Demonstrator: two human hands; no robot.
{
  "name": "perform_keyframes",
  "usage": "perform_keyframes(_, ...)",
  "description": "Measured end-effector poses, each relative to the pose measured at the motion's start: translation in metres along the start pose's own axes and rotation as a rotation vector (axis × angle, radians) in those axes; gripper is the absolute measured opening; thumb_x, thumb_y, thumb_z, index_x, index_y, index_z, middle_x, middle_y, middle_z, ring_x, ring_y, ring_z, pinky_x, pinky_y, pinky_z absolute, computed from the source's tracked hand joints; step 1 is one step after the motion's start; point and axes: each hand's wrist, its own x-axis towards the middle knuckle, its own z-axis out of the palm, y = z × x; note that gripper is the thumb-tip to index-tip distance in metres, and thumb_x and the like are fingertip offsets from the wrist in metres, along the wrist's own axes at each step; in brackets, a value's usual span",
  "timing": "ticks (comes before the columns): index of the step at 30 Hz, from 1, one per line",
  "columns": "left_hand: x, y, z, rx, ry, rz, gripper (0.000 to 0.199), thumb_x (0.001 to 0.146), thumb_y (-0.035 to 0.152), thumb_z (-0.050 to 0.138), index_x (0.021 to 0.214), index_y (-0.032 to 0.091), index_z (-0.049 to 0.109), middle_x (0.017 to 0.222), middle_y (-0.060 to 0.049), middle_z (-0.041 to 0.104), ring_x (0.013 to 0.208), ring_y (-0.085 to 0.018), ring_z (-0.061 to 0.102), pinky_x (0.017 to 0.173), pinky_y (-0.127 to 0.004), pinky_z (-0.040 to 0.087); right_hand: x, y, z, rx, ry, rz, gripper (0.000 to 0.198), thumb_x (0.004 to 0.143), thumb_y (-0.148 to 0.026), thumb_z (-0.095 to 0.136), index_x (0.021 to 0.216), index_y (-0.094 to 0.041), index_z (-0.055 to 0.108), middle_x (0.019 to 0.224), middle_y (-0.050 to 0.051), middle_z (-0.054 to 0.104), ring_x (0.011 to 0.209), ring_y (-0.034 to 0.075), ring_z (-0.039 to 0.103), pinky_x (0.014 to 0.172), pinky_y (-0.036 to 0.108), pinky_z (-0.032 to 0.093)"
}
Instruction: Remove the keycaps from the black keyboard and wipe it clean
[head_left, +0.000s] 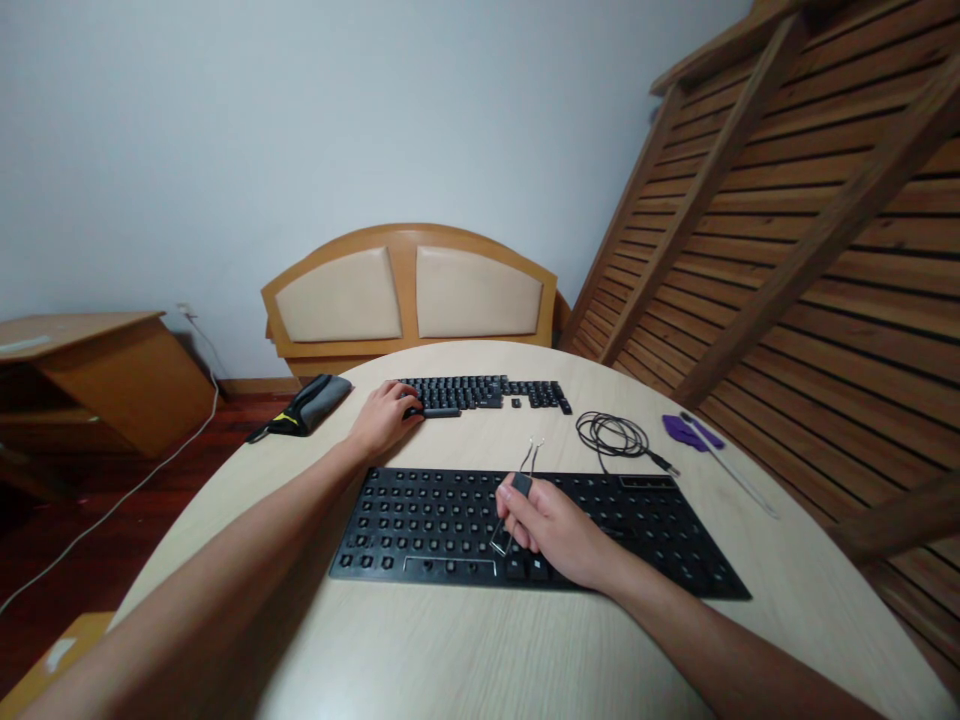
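Observation:
Loose black keycaps (457, 392) lie in keyboard-like rows on the far side of the table. At their left end is my left hand (386, 415), its fingers curled and pinching at a dark keycap (410, 411); the fingertips are partly hidden. My right hand (551, 525) is closed around the dark handle of a wire keycap puller (522, 484), its thin prongs pointing away from me. Below that hand lies a black keyboard (435, 520) with most of its switches bare. Two keycaps (526, 569) sit in its bottom row, beside the hand.
A coiled black USB cable (611, 435) lies behind the keyboard. To the right are a purple cloth-like piece (686, 432) and a thin brush-like stick (731, 468). A dark grey pouch (315, 402) rests at the table's left edge. Wooden slats (780, 270) lean close on the right.

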Motion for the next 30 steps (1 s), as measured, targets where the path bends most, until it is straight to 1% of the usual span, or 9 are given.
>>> perform_keyframes(6,0.002,0.005,-0.008,-0.048,0.007,-0.034,0.014,0.084,0.027,0.069,0.096,0.021,0.072,0.115,-0.009,0.067,0.113,-0.031,0.054,0.100,-0.047,0.044,0.000,0.001,0.000,-0.007,0.000,0.004,0.044,0.097,-0.060,0.041,0.081,-0.019,0.051,0.054,-0.007,0.045,0.049,0.010,0.039,0.050,0.023,0.032)
perform_keyframes(9,0.001,0.019,-0.018,-0.075,0.040,-0.079,0.015,0.085,0.028,0.067,0.097,0.020,0.069,0.115,-0.010,0.066,0.112,-0.032,0.055,0.100,-0.047,0.045,0.000,0.003,0.000,0.000,0.000,-0.001,0.045,0.096,-0.060,0.041,0.081,-0.019,0.052,0.055,-0.007,0.045,0.050,0.010,0.040,0.050,0.023,0.033)
perform_keyframes(13,-0.019,0.071,-0.037,-0.121,0.084,-0.158,0.016,0.096,0.028,0.052,0.101,0.017,0.062,0.106,-0.011,0.066,0.105,-0.029,0.059,0.095,-0.047,0.048,0.000,0.001,0.000,0.017,0.033,0.014,0.049,0.094,-0.065,0.042,0.080,-0.019,0.052,0.053,-0.007,0.043,0.049,0.010,0.040,0.049,0.023,0.033)
perform_keyframes(16,-0.051,0.124,-0.051,-0.191,0.015,-0.124,0.020,0.095,0.032,0.053,0.107,0.017,0.059,0.107,-0.009,0.067,0.101,-0.025,0.064,0.090,-0.039,0.054,0.000,-0.002,0.000,0.029,0.078,0.030,0.054,0.091,-0.071,0.041,0.079,-0.019,0.051,0.052,-0.007,0.042,0.047,0.010,0.039,0.047,0.022,0.031)
perform_keyframes(18,-0.072,0.153,-0.057,-0.288,-0.108,-0.054,0.036,0.097,0.037,0.052,0.125,0.014,0.053,0.126,-0.013,0.063,0.115,-0.026,0.061,0.101,-0.042,0.049,0.001,-0.003,0.001,0.043,0.109,0.025,0.055,0.089,-0.073,0.042,0.078,-0.020,0.051,0.051,-0.008,0.040,0.047,0.010,0.038,0.046,0.022,0.030)
perform_keyframes(20,-0.089,0.170,-0.059,-0.303,-0.193,0.003,0.053,0.099,0.042,0.048,0.143,0.013,0.041,0.146,-0.016,0.051,0.134,-0.028,0.048,0.111,-0.048,0.041,0.000,-0.003,0.001,0.054,0.135,0.021,0.056,0.088,-0.074,0.042,0.078,-0.020,0.051,0.051,-0.008,0.039,0.047,0.010,0.038,0.045,0.022,0.030)
perform_keyframes(22,-0.099,0.176,-0.059,-0.269,-0.256,0.033,0.060,0.100,0.048,0.045,0.148,0.013,0.035,0.155,-0.016,0.039,0.143,-0.030,0.036,0.116,-0.052,0.033,0.000,-0.004,0.000,0.053,0.158,0.022,0.056,0.089,-0.073,0.042,0.080,-0.019,0.053,0.053,-0.008,0.039,0.047,0.009,0.038,0.045,0.022,0.031)
perform_keyframes(24,-0.103,0.173,-0.057,-0.233,-0.287,0.045,0.062,0.100,0.050,0.043,0.150,0.014,0.033,0.159,-0.015,0.034,0.147,-0.030,0.031,0.119,-0.052,0.029,-0.003,-0.006,-0.002,0.037,0.171,0.017,0.055,0.090,-0.072,0.042,0.084,-0.018,0.055,0.056,-0.007,0.041,0.047,0.009,0.039,0.046,0.022,0.032)
perform_keyframes(30,-0.108,0.152,-0.062,-0.195,-0.320,0.028,0.059,0.099,0.042,0.044,0.150,0.014,0.034,0.160,-0.013,0.031,0.148,-0.028,0.028,0.121,-0.049,0.025,-0.014,-0.022,-0.004,-0.062,0.096,0.019,0.044,0.092,-0.060,0.052,0.104,-0.018,0.059,0.069,-0.004,0.050,0.059,0.011,0.050,0.059,0.025,0.041)
